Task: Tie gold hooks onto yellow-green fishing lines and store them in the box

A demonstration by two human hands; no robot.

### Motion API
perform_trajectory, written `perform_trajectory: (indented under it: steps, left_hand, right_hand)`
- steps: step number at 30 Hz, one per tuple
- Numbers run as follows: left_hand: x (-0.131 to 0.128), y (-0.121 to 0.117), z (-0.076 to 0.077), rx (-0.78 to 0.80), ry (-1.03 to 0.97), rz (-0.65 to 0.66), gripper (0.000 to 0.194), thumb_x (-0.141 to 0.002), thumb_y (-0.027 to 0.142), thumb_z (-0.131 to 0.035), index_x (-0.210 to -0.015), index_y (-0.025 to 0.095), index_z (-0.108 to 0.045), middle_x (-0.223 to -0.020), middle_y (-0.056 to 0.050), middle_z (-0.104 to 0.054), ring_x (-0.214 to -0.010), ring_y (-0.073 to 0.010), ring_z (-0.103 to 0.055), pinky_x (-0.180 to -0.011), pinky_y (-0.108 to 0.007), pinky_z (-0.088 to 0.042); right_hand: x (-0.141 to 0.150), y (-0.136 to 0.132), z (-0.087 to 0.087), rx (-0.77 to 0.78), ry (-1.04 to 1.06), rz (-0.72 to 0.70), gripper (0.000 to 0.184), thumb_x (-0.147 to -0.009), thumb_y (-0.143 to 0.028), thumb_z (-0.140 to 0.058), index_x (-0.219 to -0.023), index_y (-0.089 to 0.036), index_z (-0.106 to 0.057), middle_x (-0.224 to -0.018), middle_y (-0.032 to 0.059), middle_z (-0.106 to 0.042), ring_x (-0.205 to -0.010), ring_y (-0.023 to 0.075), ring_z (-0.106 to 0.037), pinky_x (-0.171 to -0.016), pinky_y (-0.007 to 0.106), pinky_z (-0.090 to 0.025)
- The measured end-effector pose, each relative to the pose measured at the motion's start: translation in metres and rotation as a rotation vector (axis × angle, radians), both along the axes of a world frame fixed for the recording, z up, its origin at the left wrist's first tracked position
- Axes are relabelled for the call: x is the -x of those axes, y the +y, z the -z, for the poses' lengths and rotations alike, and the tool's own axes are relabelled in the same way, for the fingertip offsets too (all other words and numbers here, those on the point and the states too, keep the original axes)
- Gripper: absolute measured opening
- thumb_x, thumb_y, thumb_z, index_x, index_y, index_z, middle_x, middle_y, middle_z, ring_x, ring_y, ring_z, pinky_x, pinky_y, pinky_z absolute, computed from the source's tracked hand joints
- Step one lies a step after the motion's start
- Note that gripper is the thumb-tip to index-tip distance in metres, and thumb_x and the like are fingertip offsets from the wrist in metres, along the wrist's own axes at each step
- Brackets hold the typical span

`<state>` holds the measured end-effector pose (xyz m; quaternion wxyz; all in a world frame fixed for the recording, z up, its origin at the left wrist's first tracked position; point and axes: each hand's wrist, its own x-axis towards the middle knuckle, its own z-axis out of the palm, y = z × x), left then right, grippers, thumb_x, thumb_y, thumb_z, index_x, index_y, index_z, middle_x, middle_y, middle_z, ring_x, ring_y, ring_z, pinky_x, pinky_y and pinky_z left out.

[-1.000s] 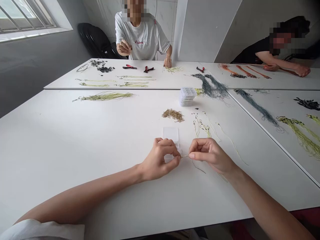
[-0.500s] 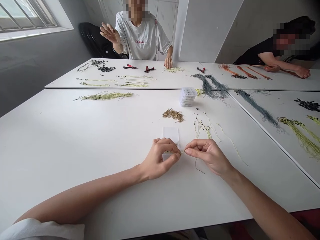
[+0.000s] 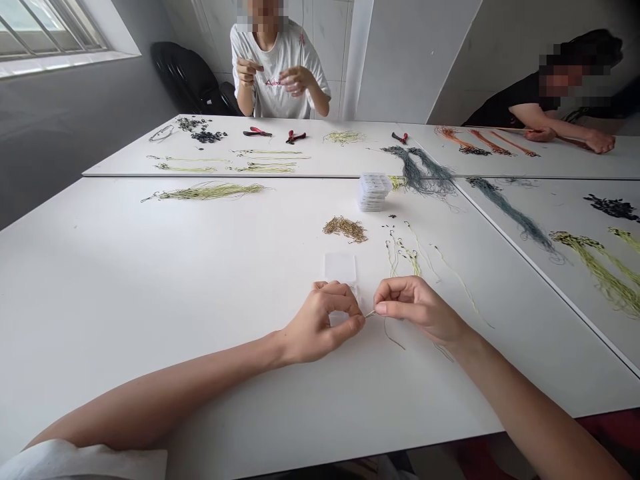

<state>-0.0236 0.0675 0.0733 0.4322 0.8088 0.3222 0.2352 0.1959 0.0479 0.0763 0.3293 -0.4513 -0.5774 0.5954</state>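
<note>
A stack of clear plastic boxes stood near a heap of small brass-coloured tubes on the white table. Beyond them lay long hanks of grey-blue cord, and two pairs of red-and-black pliers lay on the far table. Orange cords stretched out at the far right, with a scatter of black beads on the nearer right-hand table. A person in a white T-shirt sat opposite with both hands raised, before a black chair, and a person in black leaned on the table.
</note>
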Motion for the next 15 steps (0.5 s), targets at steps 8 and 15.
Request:
perform_trajectory:
  steps: [8,15]
  left_hand:
    - [-0.0003,-0.0013,0.0020,0.260,-0.223,-0.062,0.019,-0.088,0.028,-0.058,-0.075,0.018,-0.067,-0.089,-0.004,-0.060,-0.089,-0.0166,-0.056,-0.083,-0.031,-0.045]
    - [-0.0004,-0.0037,-0.0008,0.356,-0.357,0.009,0.018,-0.088,0.022,-0.059,-0.072,0.016,-0.066,-0.110,-0.006,-0.059,-0.096,-0.0165,-0.057,-0.089,-0.033,-0.046]
  right_hand:
    - [0.0022,-0.0003,0.0034,0.048,0.065,-0.008,0.015,-0.079,-0.032,-0.068,-0.075,-0.018,-0.067,-0.065,-0.0008,-0.050,-0.058,0.0113,-0.041,-0.055,0.027,-0.035]
    - [0.0039,0.0015,0.0068,0.188,0.249,-0.067,0.013,-0.078,-0.029,-0.072,-0.077,-0.017,-0.067,-0.064,-0.0023,-0.050,-0.059,0.0101,-0.043,-0.057,0.026,-0.036]
